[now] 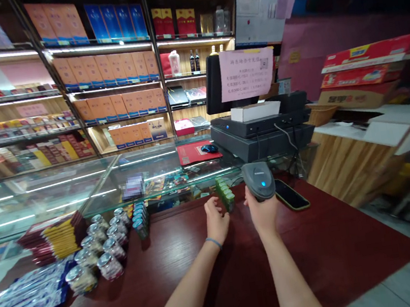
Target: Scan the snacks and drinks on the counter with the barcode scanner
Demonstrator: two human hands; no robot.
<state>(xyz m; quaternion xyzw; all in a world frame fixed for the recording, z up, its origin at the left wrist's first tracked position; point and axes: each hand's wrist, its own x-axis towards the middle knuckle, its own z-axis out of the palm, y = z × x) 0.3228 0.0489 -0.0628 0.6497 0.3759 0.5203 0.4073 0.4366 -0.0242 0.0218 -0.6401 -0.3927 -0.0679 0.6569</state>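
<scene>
My right hand [264,216] is wrapped round the handle of a dark grey barcode scanner [258,179], whose head faces away from me and shows a lit blue light. My left hand [217,219], with a blue band at the wrist, is held over the dark red counter [188,248]. Its fingers are loosely bent and apart, with nothing seen between them. Just beyond its fingertips stands a short row of small green containers [225,194]; whether the hand touches them I cannot tell. A phone [291,194] lies right of the scanner.
To the left stand jars with silver lids [110,265], small dark tubs [140,219], stacked yellow-and-red packets [58,239] and blue-white packs [23,304]. Behind are a glass case [90,183], a mouse [209,148] on a red mat, a monitor [214,85] and stocked shelves.
</scene>
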